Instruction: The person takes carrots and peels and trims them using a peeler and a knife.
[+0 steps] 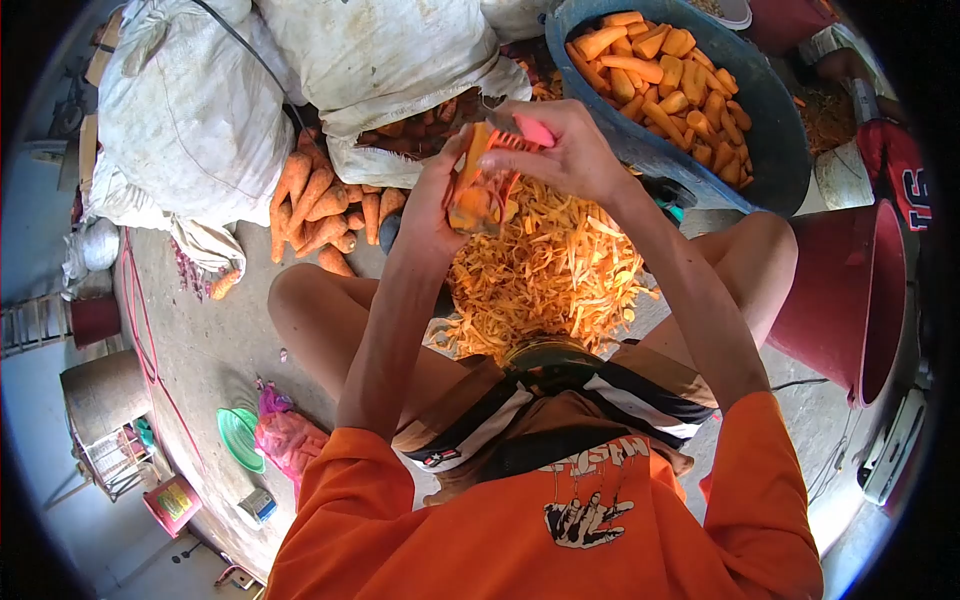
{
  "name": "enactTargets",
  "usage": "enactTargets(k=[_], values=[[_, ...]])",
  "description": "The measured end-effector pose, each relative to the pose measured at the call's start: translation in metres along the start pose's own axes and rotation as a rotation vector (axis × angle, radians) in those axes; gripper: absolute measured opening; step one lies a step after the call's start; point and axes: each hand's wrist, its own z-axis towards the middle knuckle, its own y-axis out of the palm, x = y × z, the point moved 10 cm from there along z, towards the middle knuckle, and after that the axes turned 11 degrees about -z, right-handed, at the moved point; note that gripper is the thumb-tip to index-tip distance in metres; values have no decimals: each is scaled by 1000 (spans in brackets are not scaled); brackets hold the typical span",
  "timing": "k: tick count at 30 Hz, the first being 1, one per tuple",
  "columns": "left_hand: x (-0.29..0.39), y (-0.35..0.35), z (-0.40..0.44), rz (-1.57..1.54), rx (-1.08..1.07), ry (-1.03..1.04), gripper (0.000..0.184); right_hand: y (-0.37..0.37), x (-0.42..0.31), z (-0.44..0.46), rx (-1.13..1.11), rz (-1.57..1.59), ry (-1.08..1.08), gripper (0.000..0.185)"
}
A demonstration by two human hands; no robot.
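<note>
My left hand (432, 192) is closed round a carrot (466, 212), which points up and away from me. In my right hand (572, 152) is a peeler (534, 130) with a pinkish-red handle; its head lies against or just over the carrot, and I cannot tell whether the blade touches. Below both hands, between my bent legs, spreads a big heap of carrot peelings (550, 270). Unpeeled carrots (318, 205) lie piled on the floor beyond my left knee.
A blue tub (785, 150) full of peeled carrots stands at the upper right. White sacks (385, 60) fill the upper left, one open with carrots inside. A dark red bin (825, 300) lies by my right knee. Pink bag (285, 430) and green basket (238, 440) sit lower left.
</note>
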Motion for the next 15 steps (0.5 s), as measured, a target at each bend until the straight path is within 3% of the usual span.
enactTargets(k=[1,3,4,6,7,9,10,12,13,15], values=[[0,-3,-3,2,-1,2,30,-2,18,1,2,0,-2,35],[-16,-24,-9,56,121,-139,31,-37,68,-1,229,-57,233,40],[-24,-24,-11,-42,29,-243,34,-40,68,-2,233,-58,237,40],[-19,-27,-7,-7,24,-196,33,-53,69,-5,351,232,242,34],[-15,-25,-7,21,23,-144,33,-45,55,-10,346,231,241,34],[-14,-26,-1,26,11,-106,33,-5,3,-12,87,278,89,31],[-11,-27,2,41,2,-77,33,-7,4,-10,90,280,89,31],[-15,-32,-1,41,-11,-112,32,-3,-18,-12,19,-37,-139,30],[-18,-30,-2,36,-39,-135,31,-3,-1,-11,19,-36,-132,30],[-19,-25,-5,28,-69,-150,30,-31,60,-2,224,20,203,30]])
